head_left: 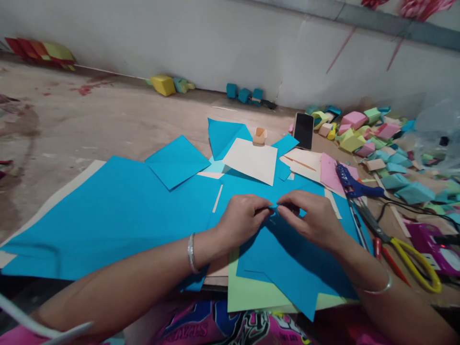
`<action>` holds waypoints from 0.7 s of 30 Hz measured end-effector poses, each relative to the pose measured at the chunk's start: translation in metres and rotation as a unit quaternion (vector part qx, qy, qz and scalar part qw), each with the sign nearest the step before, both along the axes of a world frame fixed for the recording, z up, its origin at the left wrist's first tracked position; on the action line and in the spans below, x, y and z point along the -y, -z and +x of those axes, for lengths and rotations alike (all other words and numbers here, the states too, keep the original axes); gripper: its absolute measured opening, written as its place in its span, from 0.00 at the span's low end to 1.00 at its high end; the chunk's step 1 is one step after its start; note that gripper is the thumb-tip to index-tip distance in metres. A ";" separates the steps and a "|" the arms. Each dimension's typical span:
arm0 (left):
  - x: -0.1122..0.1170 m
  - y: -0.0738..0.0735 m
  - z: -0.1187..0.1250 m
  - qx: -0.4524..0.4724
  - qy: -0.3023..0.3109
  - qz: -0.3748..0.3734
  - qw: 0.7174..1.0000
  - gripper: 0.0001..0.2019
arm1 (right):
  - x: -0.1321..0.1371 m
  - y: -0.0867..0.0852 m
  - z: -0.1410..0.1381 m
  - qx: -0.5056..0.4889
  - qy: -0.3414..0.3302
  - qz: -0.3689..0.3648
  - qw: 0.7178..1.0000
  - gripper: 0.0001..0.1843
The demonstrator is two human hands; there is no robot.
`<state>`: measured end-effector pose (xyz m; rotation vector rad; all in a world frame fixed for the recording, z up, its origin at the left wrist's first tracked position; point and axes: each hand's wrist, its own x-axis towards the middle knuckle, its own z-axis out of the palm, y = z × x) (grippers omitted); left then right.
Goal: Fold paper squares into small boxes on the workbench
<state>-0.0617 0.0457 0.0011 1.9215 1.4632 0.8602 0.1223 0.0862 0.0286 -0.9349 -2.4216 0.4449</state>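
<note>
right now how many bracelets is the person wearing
2: one silver bangle on the left wrist, behind the left hand, and one thin bangle on the right wrist, behind the right hand. Both hands pinch the blue paper.

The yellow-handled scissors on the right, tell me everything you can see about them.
The scissors lie flat on the table at the person's right, beyond the right hand. Their yellow handle loops point toward the near edge, and the grey metal blades point away toward the blue glue gun. They look closed. No hand touches them.
</note>
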 end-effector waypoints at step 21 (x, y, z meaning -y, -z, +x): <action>0.000 0.004 0.001 0.071 0.032 -0.011 0.997 0.10 | -0.001 -0.003 0.001 -0.022 -0.035 -0.091 0.995 0.07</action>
